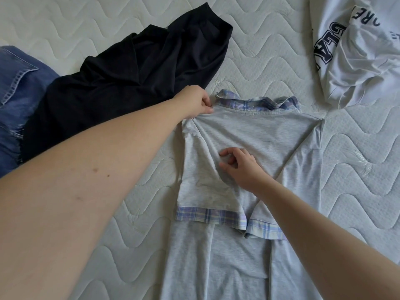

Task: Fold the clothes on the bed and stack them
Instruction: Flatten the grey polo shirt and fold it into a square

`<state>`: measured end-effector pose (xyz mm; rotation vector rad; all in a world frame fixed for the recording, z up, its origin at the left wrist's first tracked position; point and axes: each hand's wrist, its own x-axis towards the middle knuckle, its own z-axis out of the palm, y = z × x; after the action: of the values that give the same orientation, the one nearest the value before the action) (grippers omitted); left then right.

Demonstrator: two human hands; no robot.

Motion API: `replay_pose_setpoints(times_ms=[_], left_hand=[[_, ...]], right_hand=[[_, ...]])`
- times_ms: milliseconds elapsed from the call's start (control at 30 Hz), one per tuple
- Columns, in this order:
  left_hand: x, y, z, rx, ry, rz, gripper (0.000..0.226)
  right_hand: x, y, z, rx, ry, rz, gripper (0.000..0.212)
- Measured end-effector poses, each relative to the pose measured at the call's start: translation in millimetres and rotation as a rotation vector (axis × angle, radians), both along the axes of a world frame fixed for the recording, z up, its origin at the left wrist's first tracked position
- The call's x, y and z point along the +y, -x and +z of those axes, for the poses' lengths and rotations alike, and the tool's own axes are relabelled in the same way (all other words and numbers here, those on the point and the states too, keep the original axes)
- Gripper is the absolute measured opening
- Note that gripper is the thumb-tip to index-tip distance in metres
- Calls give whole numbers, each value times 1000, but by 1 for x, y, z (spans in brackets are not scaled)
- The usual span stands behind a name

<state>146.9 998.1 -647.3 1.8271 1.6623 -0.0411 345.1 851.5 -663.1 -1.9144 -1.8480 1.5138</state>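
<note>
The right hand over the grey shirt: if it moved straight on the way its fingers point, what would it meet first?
Probably only more of the grey shirt; the right hand points left, toward the left forearm beyond it. Height is unclear.

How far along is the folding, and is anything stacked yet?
Early. The grey shirt has both plaid-cuffed sleeves folded in; the left hand pinches its shoulder near the collar, the right hand hovers at its middle. The black garment, white printed shirt and jeans lie unfolded. No stack visible.
</note>
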Motion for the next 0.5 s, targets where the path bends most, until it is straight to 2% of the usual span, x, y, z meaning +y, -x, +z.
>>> replay_pose_setpoints(times_ms=[167,367,500], left_hand=[[1,-11,-4,89,-112,38,9],[0,-13,-8,22,-130,104,10],[6,-2,-1,31,-104,163,18]], right_hand=[[0,0,-5,-22,-10,9,26],[1,0,-11,-42,-6,36,25],[2,0,-13,-43,-4,37,24]])
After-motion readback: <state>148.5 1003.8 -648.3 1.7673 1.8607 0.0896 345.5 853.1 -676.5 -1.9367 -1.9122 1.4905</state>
